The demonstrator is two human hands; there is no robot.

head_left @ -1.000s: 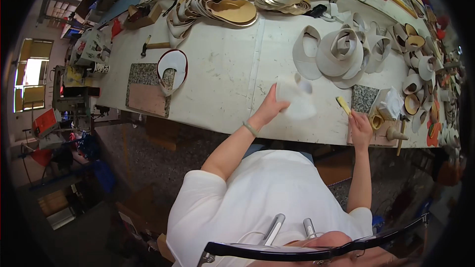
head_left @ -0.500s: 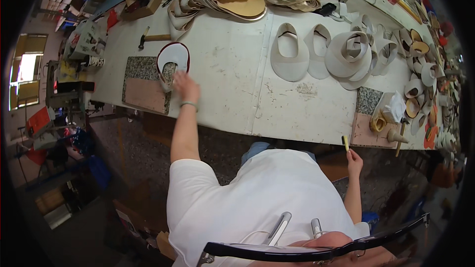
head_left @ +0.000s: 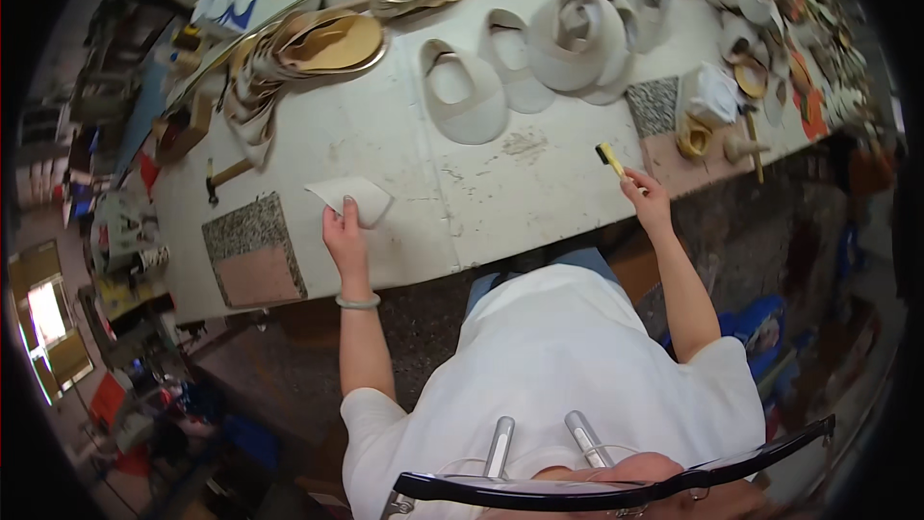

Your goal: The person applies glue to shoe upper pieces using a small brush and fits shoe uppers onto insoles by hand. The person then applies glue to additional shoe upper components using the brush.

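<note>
Both hands are occupied over the desk (head_left: 539, 197), a white piece (head_left: 361, 191) at left, a small brush (head_left: 612, 162) at right.
Forearms reach forward from the near side, well apart. The left hand (head_left: 347, 236) pinches the white piece, right of a speckled board (head_left: 245, 226); the right hand (head_left: 648, 200) grips the brush's yellow handle, dark bristles toward far left. Farther right stands a yellowish pot (head_left: 695, 143), contents indistinct.

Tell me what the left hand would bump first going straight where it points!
The left hand, holding a white piece, would probably meet the pile of tan pieces; depth is hard to judge.
</note>
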